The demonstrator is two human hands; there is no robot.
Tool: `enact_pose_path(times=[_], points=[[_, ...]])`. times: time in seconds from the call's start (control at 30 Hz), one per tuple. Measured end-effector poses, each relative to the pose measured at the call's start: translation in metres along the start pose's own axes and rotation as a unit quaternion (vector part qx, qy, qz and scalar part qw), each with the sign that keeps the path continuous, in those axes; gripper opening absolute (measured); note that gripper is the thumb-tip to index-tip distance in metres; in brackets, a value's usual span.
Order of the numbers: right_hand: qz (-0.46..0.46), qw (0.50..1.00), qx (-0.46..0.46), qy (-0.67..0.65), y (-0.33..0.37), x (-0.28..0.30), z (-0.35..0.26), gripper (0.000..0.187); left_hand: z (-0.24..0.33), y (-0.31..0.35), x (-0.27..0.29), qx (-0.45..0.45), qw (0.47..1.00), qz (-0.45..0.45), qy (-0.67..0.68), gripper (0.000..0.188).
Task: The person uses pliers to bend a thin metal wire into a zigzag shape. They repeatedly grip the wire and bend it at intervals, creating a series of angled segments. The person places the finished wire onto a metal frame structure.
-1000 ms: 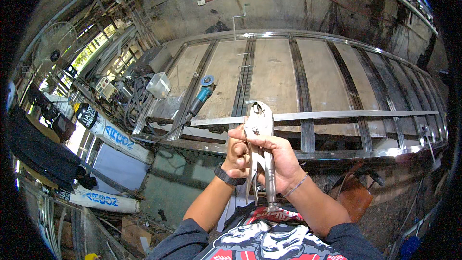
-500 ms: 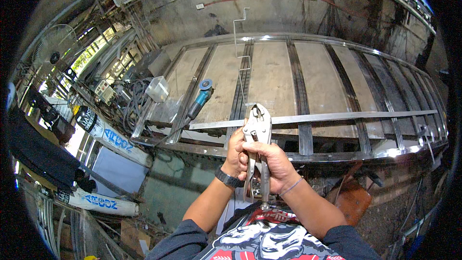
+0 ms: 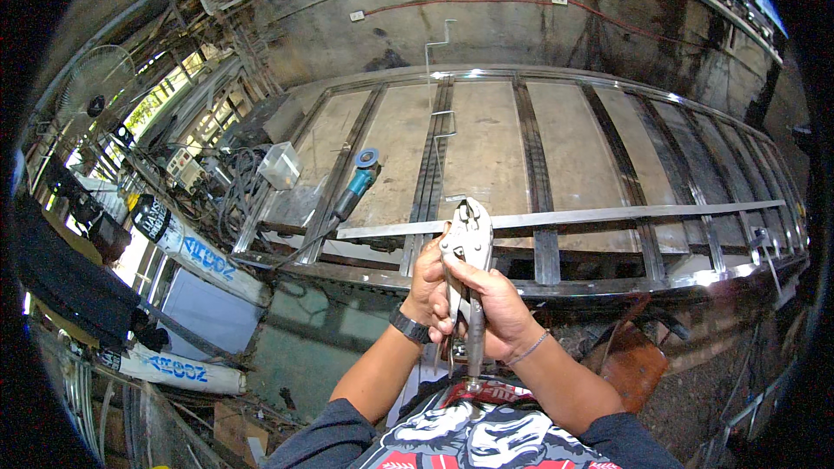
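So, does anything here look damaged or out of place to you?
The wall looks blotchy, with dark stains and streaks. The thin rod beyond the pliers is bent in sharp zigzags, odd for a rod, though perhaps deliberate. Nothing else stands out.

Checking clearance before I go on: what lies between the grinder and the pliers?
In the head view, bare board, a dark rail and the pale strip show between grinder and pliers.
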State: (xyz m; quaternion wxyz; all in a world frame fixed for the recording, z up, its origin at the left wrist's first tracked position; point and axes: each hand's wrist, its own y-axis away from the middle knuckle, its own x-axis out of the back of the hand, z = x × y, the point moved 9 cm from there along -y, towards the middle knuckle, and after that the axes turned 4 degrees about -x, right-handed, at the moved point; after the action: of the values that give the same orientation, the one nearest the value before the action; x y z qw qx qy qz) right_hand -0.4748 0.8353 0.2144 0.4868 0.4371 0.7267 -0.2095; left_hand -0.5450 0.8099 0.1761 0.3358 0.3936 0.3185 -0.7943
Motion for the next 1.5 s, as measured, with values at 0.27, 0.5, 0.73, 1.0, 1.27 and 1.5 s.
enact_pose_path(times=[0.27, 0.5, 0.73, 1.0, 1.27, 1.5], points=[[0.096, 0.994, 0.011, 0.045, 0.009, -0.008, -0.002, 0.037, 0.004, 0.005, 0.004, -0.005, 0.994, 0.081, -0.072, 0.029], [0.107, 0.967, -0.042, 0.228, 0.017, 0.025, -0.002, 0.046, 0.016, 0.001, -0.013, -0.049, 0.985, 0.049, -0.16, 0.038], [-0.012, 0.989, -0.092, 0.118, 0.019, 0.0, 0.003, 0.052, -0.001, -0.006, 0.022, -0.014, 0.991, 0.092, -0.095, 0.036], [-0.036, 0.99, -0.025, 0.133, 0.03, 0.025, 0.006, 0.044, 0.026, -0.017, 0.01, -0.015, 0.998, 0.057, -0.003, 0.051], [0.038, 0.973, 0.077, 0.213, 0.048, 0.033, -0.042, 0.044, 0.027, -0.018, 0.0, -0.007, 0.999, 0.047, -0.026, 0.052], [0.002, 0.986, 0.06, 0.154, 0.052, 0.023, -0.042, 0.053, 0.032, -0.017, -0.002, -0.019, 0.998, 0.041, -0.039, 0.052]])
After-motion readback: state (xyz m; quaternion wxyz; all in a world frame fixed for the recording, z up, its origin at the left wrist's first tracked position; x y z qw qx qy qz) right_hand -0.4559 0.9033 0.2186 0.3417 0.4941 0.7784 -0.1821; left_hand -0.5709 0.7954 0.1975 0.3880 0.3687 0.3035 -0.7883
